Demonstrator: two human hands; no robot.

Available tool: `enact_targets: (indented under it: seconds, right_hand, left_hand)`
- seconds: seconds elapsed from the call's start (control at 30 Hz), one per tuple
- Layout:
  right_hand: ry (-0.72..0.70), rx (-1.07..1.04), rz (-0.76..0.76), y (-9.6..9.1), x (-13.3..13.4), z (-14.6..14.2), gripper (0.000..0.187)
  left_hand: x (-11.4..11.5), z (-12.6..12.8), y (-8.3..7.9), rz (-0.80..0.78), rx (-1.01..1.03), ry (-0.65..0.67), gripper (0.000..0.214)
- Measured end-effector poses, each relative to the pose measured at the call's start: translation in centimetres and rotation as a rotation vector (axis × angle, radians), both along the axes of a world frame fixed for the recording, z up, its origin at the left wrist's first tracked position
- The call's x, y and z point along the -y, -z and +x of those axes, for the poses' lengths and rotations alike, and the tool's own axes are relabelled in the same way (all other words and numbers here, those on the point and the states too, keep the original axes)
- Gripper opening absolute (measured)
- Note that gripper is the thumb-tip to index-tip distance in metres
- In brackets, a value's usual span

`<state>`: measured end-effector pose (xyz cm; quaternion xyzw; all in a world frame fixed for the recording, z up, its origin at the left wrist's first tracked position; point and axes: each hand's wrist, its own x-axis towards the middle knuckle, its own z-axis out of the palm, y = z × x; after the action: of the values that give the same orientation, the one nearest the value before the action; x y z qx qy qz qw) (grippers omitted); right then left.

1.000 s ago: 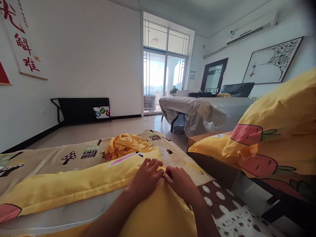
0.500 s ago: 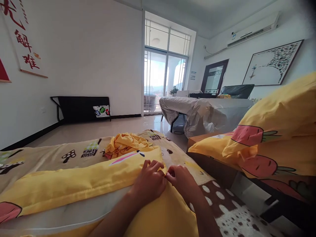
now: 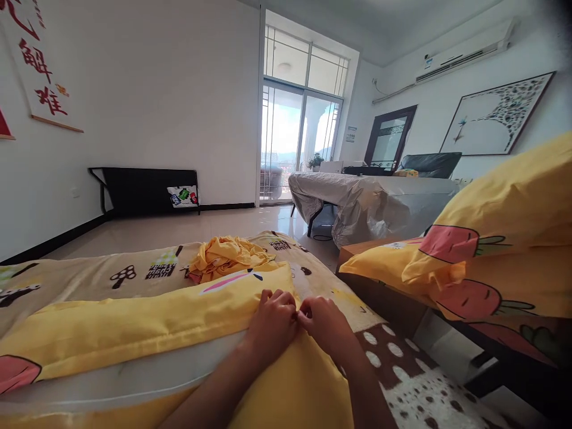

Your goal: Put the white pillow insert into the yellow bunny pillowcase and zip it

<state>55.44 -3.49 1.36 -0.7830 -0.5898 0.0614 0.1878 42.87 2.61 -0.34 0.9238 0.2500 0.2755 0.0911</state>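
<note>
A yellow pillowcase (image 3: 147, 322) with a pink carrot print lies in front of me on the blanket-covered bed. Its long opening gapes, and a pale white filling (image 3: 147, 363) shows inside. My left hand (image 3: 273, 322) is bent over the right end of the opening, its fingers curled on the yellow fabric. Close against it, my right hand (image 3: 326, 325) pinches at the same edge with thumb and forefinger. The fingertips of both hands nearly meet there. Whatever small part lies between them is hidden.
A crumpled yellow cloth (image 3: 230, 257) lies beyond the pillowcase on the patterned blanket (image 3: 129, 274). At right, yellow carrot-print pillows (image 3: 513, 220) are piled beside the bed. A plastic-covered table (image 3: 370, 202) stands farther back. A black folded frame (image 3: 143, 193) leans on the wall.
The view has shifted slightly. Both hands stay at the pillowcase edge, and my right fingers have closed in a little nearer the left hand.
</note>
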Motion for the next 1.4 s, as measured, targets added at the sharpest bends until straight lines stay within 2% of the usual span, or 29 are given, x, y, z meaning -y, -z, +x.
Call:
enact_targets:
  seconds: [0.17, 0.3, 0.47, 0.57, 0.73, 0.87, 1.0, 1.17, 1.27, 1.4]
  right_hand:
    - [-0.094, -0.029, -0.005, 0.4, 0.1, 0.8, 0.024]
    - [-0.052, -0.123, 0.016, 0.8, -0.3, 1.8, 0.02]
    - [-0.261, -0.132, -0.021, 1.2, -0.7, 2.1, 0.028]
    - [-0.329, -0.136, -0.038, 1.1, -0.6, 1.9, 0.028]
    - [-0.298, -0.109, 0.024, 1.1, -0.6, 1.9, 0.025]
    - [-0.29, -0.096, 0.064, 1.3, -0.8, 2.1, 0.024]
    - [-0.323, -0.266, 0.086, 1.7, -1.0, 2.8, 0.019]
    - [-0.373, -0.722, 0.032, 2.6, -1.4, 4.1, 0.012]
    - [-0.375, -0.908, 0.011, 3.1, -1.6, 4.6, 0.022]
    - [-0.379, -0.967, 0.005, 3.5, -1.7, 4.8, 0.028]
  left_hand:
    - [-0.3, 0.0, 0.1, -0.101, 0.014, 0.013, 0.019]
    - [-0.2, -0.1, 0.2, -0.16, 0.048, 0.002, 0.016]
    - [-0.2, -0.2, 0.2, -0.167, 0.057, -0.033, 0.02]
    - [-0.1, -0.2, 0.1, -0.169, 0.059, -0.046, 0.022]
    - [0.4, -0.3, -0.1, -0.121, 0.037, -0.061, 0.023]
    - [0.6, -0.1, -0.8, -0.046, -0.035, -0.07, 0.022]
    - [0.6, 0.6, -2.5, -0.086, -0.123, -0.125, 0.02]
    - [0.9, 1.5, -4.5, -0.071, -0.226, -0.184, 0.015]
    - [0.7, 1.8, -4.7, -0.105, -0.244, -0.227, 0.011]
    - [0.4, 1.7, -4.4, -0.16, -0.248, -0.278, 0.01]
